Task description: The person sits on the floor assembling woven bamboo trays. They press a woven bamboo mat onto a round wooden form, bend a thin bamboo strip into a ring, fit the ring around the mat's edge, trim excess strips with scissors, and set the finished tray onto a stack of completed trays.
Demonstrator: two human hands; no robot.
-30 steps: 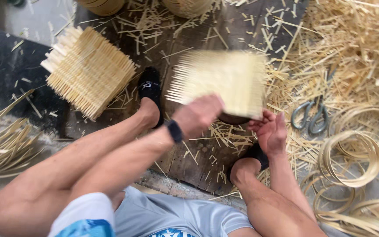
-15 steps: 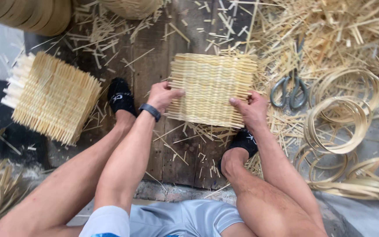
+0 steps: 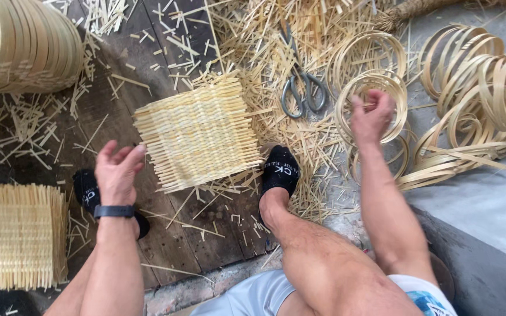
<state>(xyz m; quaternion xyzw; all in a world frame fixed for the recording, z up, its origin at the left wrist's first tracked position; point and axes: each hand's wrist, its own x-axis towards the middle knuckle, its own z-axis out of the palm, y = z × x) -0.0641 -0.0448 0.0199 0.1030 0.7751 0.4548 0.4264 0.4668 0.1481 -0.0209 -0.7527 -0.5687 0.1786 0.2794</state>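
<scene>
A square woven bamboo mat (image 3: 199, 133) lies flat on the dark wooden board (image 3: 147, 52) between my two feet. My left hand (image 3: 118, 171) hovers just left of the mat, fingers spread, holding nothing; a black band is on that wrist. My right hand (image 3: 371, 116) reaches out to the right over a stack of thin bamboo rings (image 3: 372, 88), fingers curled at the ring's rim. Whether it grips the ring is unclear.
Metal scissors (image 3: 303, 93) lie among loose bamboo offcuts (image 3: 264, 52) above the mat. More coiled bamboo strips (image 3: 481, 99) sit at the right. A second woven mat (image 3: 16, 237) lies at the lower left, and stacked round woven trays (image 3: 24, 44) at the upper left.
Both hands have let go of the woven mat, which now lies on the board. My right hand has moved right to the bamboo rings; my left hand has drawn back to the left.
</scene>
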